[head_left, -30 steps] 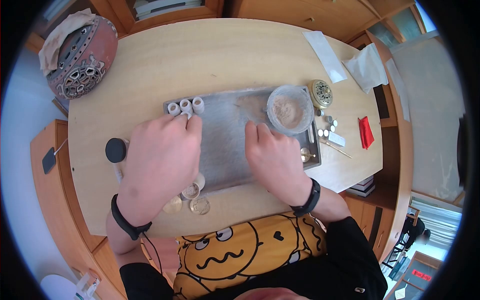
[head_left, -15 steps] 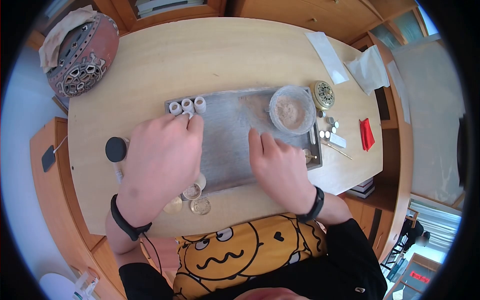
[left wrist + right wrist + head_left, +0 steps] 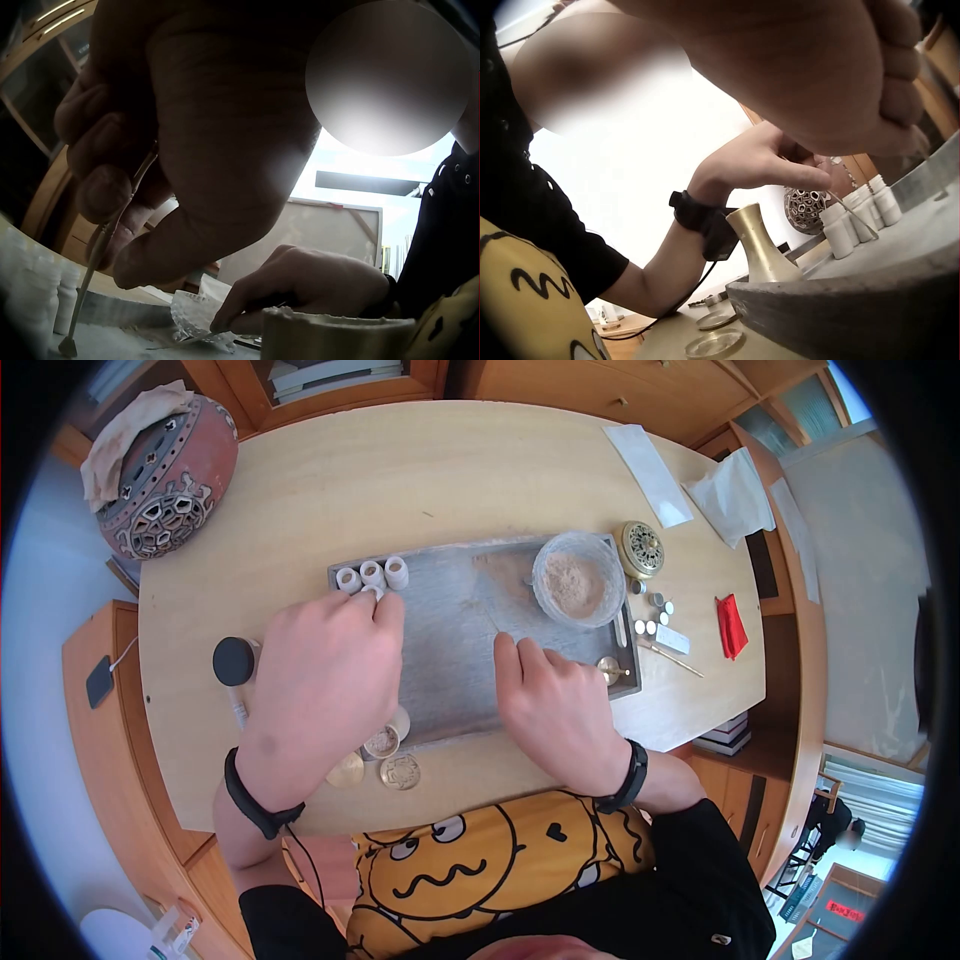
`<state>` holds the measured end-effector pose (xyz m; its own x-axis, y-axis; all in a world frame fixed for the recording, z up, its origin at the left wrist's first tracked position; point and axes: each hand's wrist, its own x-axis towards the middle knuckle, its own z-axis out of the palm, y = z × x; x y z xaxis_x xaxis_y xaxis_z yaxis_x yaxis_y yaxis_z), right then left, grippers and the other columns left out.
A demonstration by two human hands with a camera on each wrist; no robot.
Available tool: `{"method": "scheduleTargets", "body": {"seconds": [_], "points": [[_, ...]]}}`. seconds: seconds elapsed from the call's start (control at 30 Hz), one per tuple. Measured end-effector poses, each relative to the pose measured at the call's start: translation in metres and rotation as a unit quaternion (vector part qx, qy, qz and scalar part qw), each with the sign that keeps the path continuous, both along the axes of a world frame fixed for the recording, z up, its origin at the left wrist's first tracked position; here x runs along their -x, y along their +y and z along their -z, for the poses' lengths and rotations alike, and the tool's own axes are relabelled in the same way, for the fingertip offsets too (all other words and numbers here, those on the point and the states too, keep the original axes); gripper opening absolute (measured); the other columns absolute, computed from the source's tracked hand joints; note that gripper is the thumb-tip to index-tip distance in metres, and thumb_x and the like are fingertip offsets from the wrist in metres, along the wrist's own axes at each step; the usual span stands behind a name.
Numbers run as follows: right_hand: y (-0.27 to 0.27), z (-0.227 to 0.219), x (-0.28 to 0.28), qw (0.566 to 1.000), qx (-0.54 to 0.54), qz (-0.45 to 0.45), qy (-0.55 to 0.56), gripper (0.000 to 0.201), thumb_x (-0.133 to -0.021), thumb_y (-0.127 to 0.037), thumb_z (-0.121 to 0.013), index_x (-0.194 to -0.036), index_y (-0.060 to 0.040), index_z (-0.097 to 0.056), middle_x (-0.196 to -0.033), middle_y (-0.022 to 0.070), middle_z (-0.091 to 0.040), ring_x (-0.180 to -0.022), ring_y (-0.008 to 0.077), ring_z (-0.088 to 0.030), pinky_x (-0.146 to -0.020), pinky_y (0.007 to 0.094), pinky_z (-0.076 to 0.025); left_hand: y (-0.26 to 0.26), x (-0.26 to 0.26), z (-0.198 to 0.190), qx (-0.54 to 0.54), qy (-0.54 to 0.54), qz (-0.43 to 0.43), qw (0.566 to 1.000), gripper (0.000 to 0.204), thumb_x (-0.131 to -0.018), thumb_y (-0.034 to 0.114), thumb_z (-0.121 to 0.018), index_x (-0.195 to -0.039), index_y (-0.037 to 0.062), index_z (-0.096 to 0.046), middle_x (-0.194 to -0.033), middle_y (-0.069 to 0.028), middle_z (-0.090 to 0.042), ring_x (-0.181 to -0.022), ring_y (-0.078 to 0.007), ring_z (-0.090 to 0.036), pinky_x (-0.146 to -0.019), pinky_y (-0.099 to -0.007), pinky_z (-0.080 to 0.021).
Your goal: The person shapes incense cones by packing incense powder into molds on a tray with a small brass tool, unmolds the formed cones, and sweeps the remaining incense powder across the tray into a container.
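Note:
The left hand (image 3: 325, 685) pinches a slim metal tool (image 3: 96, 255) whose small flat tip points down over the grey tray (image 3: 450, 660), beside several white bottles (image 3: 860, 214). Fingers of the right hand (image 3: 560, 710) are curled over the tray's middle; the right wrist view shows a thin, blurred tool (image 3: 936, 178) between thumb and fingers. At the tray's back right stands a clear bowl (image 3: 544, 585) of pale powder (image 3: 578, 582). A gold vase-shaped vessel (image 3: 756, 244) stands by the near edge, below the left hand.
Round gold lids (image 3: 400, 771) lie in front of the tray. A black-lidded jar (image 3: 233, 661) stands left. To the right are a pierced brass container (image 3: 642, 549), small vials, a red pouch (image 3: 732, 627) and white sheets (image 3: 650, 475). A large pierced pot (image 3: 190, 470) stands back left.
The right hand has moved toward the person, away from the bowl, still with fingers curled. The left hand has stayed in nearly the same place.

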<state>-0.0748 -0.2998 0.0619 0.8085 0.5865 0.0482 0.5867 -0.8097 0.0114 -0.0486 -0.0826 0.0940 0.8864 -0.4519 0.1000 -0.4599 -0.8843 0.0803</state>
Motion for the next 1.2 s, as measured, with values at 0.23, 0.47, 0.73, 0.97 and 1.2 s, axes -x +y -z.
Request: {"method": "scheduleTargets", "body": {"seconds": [0.23, 0.47, 0.73, 0.97, 1.2], "points": [[0.004, 0.018, -0.028, 0.998, 0.000, 0.008, -0.058, 0.012, -0.074, -0.005, -0.063, -0.082, -0.0003, -0.056, -0.071, 0.0059, -0.058, -0.058, 0.0152, -0.066, -0.043, 0.0277, -0.050, 0.000, -0.003, -0.001, 0.008, 0.001, 0.011, 1.000, 0.007, -0.071, 0.005, -0.064, -0.077, 0.0036, -0.060, -0.073, -0.0100, -0.064, -0.070, -0.0274, -0.067, -0.062, -0.0386, -0.054], [-0.008, 0.003, -0.006, 1.000, -0.025, -0.002, -0.013, 0.027, -0.074, -0.003, -0.062, -0.100, 0.0015, -0.060, -0.074, 0.0063, -0.055, -0.057, 0.0193, -0.063, -0.045, 0.0308, -0.050, 0.002, -0.002, 0.001, 0.007, 0.002, 0.004, 1.000, 0.006, -0.071, 0.005, -0.064, -0.076, 0.0037, -0.060, -0.073, -0.0100, -0.064, -0.069, -0.0278, -0.067, -0.062, -0.0392, -0.054], [-0.023, 0.001, -0.008, 1.000, -0.017, 0.009, -0.009, 0.037, -0.073, -0.002, -0.063, -0.110, 0.0029, -0.062, -0.074, 0.0052, -0.055, -0.057, 0.0190, -0.062, -0.046, 0.0313, -0.049, 0.003, -0.001, 0.002, 0.015, 0.006, -0.004, 1.000, 0.007, -0.073, 0.006, -0.065, -0.076, 0.0047, -0.059, -0.070, -0.0088, -0.062, -0.069, -0.0273, -0.066, -0.060, -0.0394, -0.053], [-0.049, -0.008, 0.013, 0.998, -0.061, 0.004, 0.035, 0.036, -0.071, -0.003, -0.062, -0.106, 0.0049, -0.061, -0.072, 0.0063, -0.055, -0.058, 0.0171, -0.063, -0.047, 0.0296, -0.049, 0.001, -0.002, 0.001, 0.000, 0.002, -0.005, 1.000, 0.009, -0.073, 0.007, -0.066, -0.076, 0.0047, -0.058, -0.071, -0.0084, -0.062, -0.068, -0.0269, -0.065, -0.060, -0.0395, -0.052], [-0.038, 0.003, -0.005, 0.996, -0.086, 0.015, 0.017, 0.031, -0.076, 0.002, -0.061, -0.106, 0.0012, -0.064, -0.073, 0.0067, -0.055, -0.056, 0.0219, -0.060, -0.048, 0.0329, -0.048, -0.001, -0.002, 0.000, -0.001, 0.003, -0.003, 1.000, 0.009, -0.074, 0.007, -0.066, -0.077, 0.0047, -0.059, -0.070, -0.0088, -0.062, -0.069, -0.0274, -0.065, -0.060, -0.0405, -0.052]]}}
